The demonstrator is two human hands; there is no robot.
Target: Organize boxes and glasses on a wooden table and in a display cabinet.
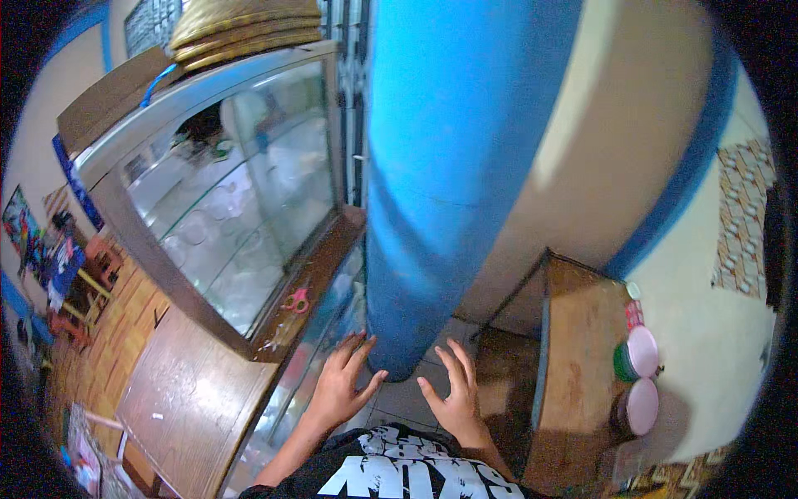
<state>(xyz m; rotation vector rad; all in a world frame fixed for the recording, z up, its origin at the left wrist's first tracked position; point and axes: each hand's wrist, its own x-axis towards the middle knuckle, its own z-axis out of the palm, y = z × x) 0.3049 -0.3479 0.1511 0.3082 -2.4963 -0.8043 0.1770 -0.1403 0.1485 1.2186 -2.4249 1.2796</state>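
My left hand [346, 378] is raised before my body with its fingers apart and nothing in it. My right hand [455, 390] is likewise raised and empty, its fingers spread, to the right of the left one. Between and beyond them stands a thick blue pillar [430, 249]; whether a fingertip touches it I cannot tell. Left of the pillar, pink-handled scissors [297, 300] lie on the brown wooden ledge [324, 256] of a glass display cabinet [249, 181]. The ledge is beyond my left hand, and the hand does not touch the scissors.
A wooden tabletop [199, 393] with a small white piece lies at lower left. On the right, a wooden table [576, 349] holds containers with pink lids [642, 406] along the wall. Gold-coloured stacked material [246, 31] tops the cabinet. Tiled floor [399, 399] shows between my hands.
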